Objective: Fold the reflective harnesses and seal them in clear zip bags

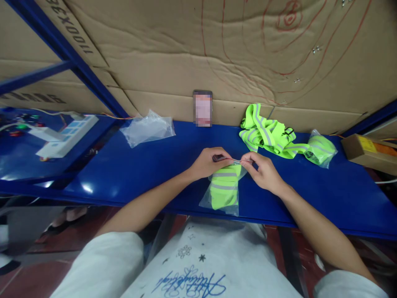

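Between my hands, a clear plastic bag (204, 199) holds a folded yellow-green reflective strap (224, 188) with grey stripes. My left hand (211, 162) pinches the bag's top edge on its left side, fingers closed. A small dark item shows by those fingers, too small to name. On the other side, my right hand (259, 169) grips the same edge between thumb and fingers. The bag hangs toward the front edge of the blue table (124, 174). Beyond my right hand lies a loose heap of reflective straps (269, 134) with a black buckle.
Clear plastic bags (150, 127) lie at the back left. A phone (203, 108) leans against the cardboard wall (161, 62). At right are a bagged strap (321, 150) and a cardboard box (369, 153). A white power strip (68, 138) sits far left, beyond a blue frame post (93, 87).
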`<state>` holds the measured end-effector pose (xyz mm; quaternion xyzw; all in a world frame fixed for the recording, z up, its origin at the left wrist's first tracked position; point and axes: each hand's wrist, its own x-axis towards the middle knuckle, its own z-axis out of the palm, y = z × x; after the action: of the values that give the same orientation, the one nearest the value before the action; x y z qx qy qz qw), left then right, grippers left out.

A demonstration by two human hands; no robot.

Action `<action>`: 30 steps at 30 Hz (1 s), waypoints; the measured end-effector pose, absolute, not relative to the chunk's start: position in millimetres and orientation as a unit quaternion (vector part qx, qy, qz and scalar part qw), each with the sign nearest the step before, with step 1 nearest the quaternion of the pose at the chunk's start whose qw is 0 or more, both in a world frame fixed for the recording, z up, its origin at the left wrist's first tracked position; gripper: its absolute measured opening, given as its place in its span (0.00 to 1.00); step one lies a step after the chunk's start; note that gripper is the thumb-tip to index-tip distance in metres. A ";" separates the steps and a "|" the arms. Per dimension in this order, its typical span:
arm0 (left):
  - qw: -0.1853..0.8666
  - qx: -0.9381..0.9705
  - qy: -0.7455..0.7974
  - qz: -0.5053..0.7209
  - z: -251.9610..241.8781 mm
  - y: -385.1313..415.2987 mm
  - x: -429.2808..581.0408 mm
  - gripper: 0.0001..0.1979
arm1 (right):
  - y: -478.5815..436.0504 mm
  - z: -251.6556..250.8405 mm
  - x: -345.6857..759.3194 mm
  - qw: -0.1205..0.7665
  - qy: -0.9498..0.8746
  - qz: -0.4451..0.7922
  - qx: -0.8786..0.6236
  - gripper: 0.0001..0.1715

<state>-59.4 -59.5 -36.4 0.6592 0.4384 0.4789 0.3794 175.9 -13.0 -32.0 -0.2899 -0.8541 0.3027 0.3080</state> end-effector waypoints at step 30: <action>0.345 0.693 0.441 0.453 -34.0 -67.7 -57.4 0.13 | -17.1 -32.3 170.6 0.312 -0.840 0.339 -0.288 0.12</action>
<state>-57.4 -67.7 -34.0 0.6934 0.4413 0.4531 0.3451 170.6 -17.1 -32.3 -0.2878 -0.8397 0.3387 0.3120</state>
